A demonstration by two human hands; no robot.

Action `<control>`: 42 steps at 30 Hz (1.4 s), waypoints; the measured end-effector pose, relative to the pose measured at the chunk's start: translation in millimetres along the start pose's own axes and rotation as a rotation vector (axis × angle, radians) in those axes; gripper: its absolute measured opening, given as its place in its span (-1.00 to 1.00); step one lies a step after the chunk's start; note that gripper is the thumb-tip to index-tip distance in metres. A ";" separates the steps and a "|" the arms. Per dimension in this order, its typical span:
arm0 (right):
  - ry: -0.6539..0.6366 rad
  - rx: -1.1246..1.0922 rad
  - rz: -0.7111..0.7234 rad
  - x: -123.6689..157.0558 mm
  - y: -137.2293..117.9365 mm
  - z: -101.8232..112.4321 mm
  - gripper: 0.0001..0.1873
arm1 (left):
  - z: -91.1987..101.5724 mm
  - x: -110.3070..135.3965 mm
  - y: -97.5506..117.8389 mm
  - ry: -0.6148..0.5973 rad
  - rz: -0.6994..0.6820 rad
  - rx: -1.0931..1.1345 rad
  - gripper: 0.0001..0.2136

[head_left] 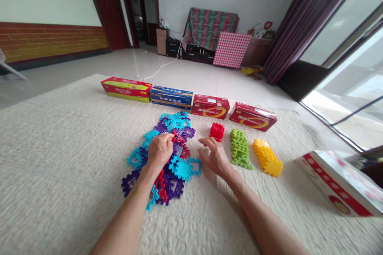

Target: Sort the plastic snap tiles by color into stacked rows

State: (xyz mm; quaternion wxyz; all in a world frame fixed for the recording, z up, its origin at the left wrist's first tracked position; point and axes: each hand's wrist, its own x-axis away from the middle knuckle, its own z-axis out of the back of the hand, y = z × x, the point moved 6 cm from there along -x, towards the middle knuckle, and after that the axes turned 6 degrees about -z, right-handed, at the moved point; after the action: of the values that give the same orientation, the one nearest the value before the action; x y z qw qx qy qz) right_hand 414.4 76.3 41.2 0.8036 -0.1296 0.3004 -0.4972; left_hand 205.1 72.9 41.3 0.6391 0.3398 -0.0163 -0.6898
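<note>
A loose pile of flat plastic tiles (167, 155) in cyan, purple and red lies on a cream quilted mat (60, 159). My left hand (160, 150) rests on the pile, fingers curled and pinched on a red tile (178, 137) at its tip. My right hand (214, 154) hovers just right of the pile with fingers apart, holding nothing. Right of it stand a small stack of red tiles (217, 131), a row of green tiles (239, 148) and a row of yellow tiles (267, 157).
Several flat boxes line the far edge of the mat: a red and yellow box (126, 89), a blue box (171, 97) and two red boxes (210, 106). Another red and white box (341, 183) lies at the right. Glass doors stand to the right.
</note>
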 end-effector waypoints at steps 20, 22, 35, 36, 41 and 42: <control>-0.260 -0.051 -0.450 -20.5 -30.6 -34.5 -0.76 | -5.3 4.2 3.0 0.003 -0.076 -0.077 -0.71; -0.292 -0.135 -0.504 -20.8 -25.4 -30.3 -0.76 | -5.2 4.1 3.1 0.005 -0.076 -0.073 -0.71; -0.032 0.170 0.100 11.3 7.4 26.5 -0.84 | -4.9 4.1 3.8 0.003 -0.083 -0.047 -0.70; -0.054 0.159 0.112 12.8 9.3 25.5 -0.77 | -4.7 4.0 4.2 0.004 -0.086 -0.046 -0.70; -0.170 0.136 0.110 13.3 8.3 14.4 -0.57 | -2.4 3.6 6.3 0.008 -0.087 -0.060 -0.70; -0.190 0.147 0.092 12.6 7.2 11.9 -0.58 | -2.1 3.5 6.4 0.010 -0.086 -0.062 -0.70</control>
State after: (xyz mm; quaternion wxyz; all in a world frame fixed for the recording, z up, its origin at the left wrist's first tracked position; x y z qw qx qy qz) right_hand 431.0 67.6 42.5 0.8577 -0.1029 0.1912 -0.4660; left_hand 211.9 69.5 41.1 0.6191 0.3236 0.0230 -0.7152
